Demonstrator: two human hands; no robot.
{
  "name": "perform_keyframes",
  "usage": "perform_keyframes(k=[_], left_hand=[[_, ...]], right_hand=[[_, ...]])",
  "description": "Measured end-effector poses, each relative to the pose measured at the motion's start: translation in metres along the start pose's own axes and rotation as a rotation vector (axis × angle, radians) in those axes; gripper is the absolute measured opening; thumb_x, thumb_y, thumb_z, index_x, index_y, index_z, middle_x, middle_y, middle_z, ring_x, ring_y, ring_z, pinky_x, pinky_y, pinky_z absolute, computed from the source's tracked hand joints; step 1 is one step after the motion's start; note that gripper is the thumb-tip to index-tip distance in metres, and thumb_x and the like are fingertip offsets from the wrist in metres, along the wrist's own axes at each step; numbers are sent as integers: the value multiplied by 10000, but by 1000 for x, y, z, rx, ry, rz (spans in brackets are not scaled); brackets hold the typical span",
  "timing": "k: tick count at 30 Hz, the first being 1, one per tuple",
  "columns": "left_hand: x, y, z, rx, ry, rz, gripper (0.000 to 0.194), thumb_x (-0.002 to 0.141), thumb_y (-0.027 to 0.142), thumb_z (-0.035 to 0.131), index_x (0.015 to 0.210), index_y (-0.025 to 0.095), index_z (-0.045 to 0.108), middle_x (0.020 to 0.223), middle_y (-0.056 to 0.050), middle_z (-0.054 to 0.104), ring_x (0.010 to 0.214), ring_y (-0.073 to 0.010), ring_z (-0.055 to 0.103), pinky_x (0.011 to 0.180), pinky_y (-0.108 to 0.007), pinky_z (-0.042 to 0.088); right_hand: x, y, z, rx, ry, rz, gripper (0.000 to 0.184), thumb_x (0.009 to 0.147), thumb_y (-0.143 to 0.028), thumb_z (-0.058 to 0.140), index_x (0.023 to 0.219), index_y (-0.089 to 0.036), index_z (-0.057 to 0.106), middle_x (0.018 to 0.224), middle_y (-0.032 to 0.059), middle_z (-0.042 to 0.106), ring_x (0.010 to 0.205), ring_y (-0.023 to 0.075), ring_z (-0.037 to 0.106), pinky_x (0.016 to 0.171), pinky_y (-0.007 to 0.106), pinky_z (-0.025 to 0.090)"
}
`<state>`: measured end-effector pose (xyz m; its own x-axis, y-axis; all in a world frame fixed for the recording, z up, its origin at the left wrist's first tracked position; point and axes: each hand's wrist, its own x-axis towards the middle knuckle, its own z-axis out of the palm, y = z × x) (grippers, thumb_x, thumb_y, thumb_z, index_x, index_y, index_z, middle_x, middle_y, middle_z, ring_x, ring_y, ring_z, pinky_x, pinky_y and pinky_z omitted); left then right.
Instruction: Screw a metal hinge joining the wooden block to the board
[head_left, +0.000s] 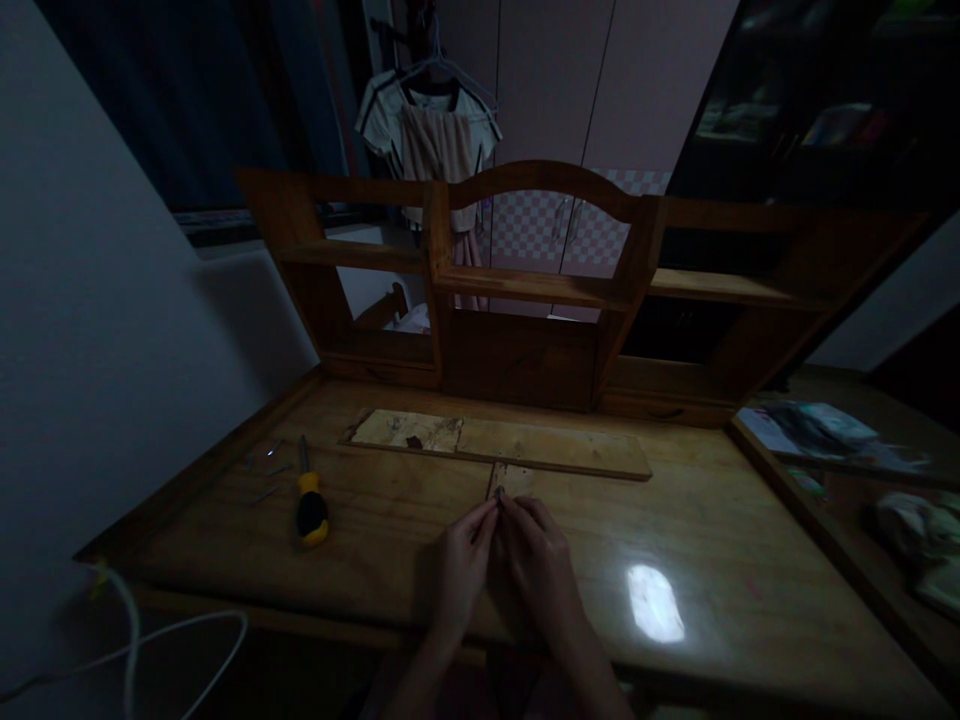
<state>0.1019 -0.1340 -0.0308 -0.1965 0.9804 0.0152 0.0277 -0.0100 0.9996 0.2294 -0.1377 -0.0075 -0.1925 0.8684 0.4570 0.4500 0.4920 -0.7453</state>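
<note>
My left hand (465,560) and my right hand (541,555) meet over the front middle of the wooden desk. Both are closed, their fingertips pinching one small dark piece (500,493) whose kind I cannot make out. Just beyond the fingertips lies a short strip of wood (516,476), partly hidden by my hands. Behind it a long wooden board (555,446) lies flat, its left part worn and stained. To the left rests a yellow and black screwdriver (311,510), its shaft pointing away from me.
Several screws (264,494) lie left of the screwdriver. A wooden shelf unit (525,285) stands along the desk's back edge. A white cable (131,620) loops at the lower left. Papers (817,430) and a cloth (919,540) lie at the right. Light reflects off the desktop (720,560).
</note>
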Motion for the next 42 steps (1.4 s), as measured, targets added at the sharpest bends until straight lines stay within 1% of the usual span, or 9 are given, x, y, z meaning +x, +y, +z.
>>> perform_keyframes(k=[3,9,12,16,22,27,32,39,42], left_hand=[[0,2,0,-13,-10,6,324,876,359,599,1117,182,723,1185,-102,700,1121,-260,656,1012,-394,511],[-1,5,2,-58,-5,-18,323,859,351,616,1103,169,723,1177,-113,704,1116,-259,660,1017,-403,510],[-2,8,3,-96,2,-36,317,840,335,633,1087,156,720,1163,-124,708,1093,-257,672,1012,-404,515],[-2,12,5,-150,15,-70,316,789,319,675,1043,134,707,1101,-145,726,1028,-259,698,961,-396,547],[-1,16,6,-167,39,-91,275,740,299,698,956,131,671,1007,-139,742,958,-243,718,898,-344,568],[-4,21,5,-143,26,-71,257,765,319,677,950,144,641,985,-125,747,940,-233,720,820,-287,576],[-4,19,6,-104,58,-61,261,770,348,681,938,153,640,965,-115,749,920,-233,722,796,-285,574],[-5,17,4,-138,11,-46,351,841,450,629,1024,150,637,1060,-126,735,949,-244,717,821,-317,582],[-6,18,3,-142,31,-44,380,835,472,631,1031,147,648,1085,-135,727,955,-254,715,788,-326,597]], right_hand=[[0,-1,-1,17,-6,-5,467,893,-67,476,1304,-254,596,1143,97,608,999,175,626,878,317,545],[-1,1,-1,11,-22,11,465,893,-76,485,1316,-247,576,1185,104,588,1045,184,610,912,326,527],[-1,-1,-1,-2,-23,39,429,916,-101,465,1310,-243,557,1187,105,588,1041,185,614,908,331,529],[2,-6,-2,-17,15,31,375,928,-120,449,1270,-231,553,1153,100,608,1038,191,623,893,338,535],[3,-7,-2,-17,1,25,394,914,-107,474,1284,-221,544,1163,105,601,1053,190,615,921,341,525],[-1,2,2,-55,5,-16,424,923,-126,482,1331,-229,536,1180,113,589,1038,191,616,896,336,538],[-2,3,2,-75,11,-32,404,951,-140,447,1335,-228,536,1131,96,619,991,172,635,870,308,541],[-2,1,-3,-156,135,30,279,964,-185,446,1190,-212,606,1039,81,660,897,174,649,777,295,542],[-2,2,-3,-157,105,48,268,958,-171,446,1167,-211,609,1039,82,659,914,181,644,794,305,538]])
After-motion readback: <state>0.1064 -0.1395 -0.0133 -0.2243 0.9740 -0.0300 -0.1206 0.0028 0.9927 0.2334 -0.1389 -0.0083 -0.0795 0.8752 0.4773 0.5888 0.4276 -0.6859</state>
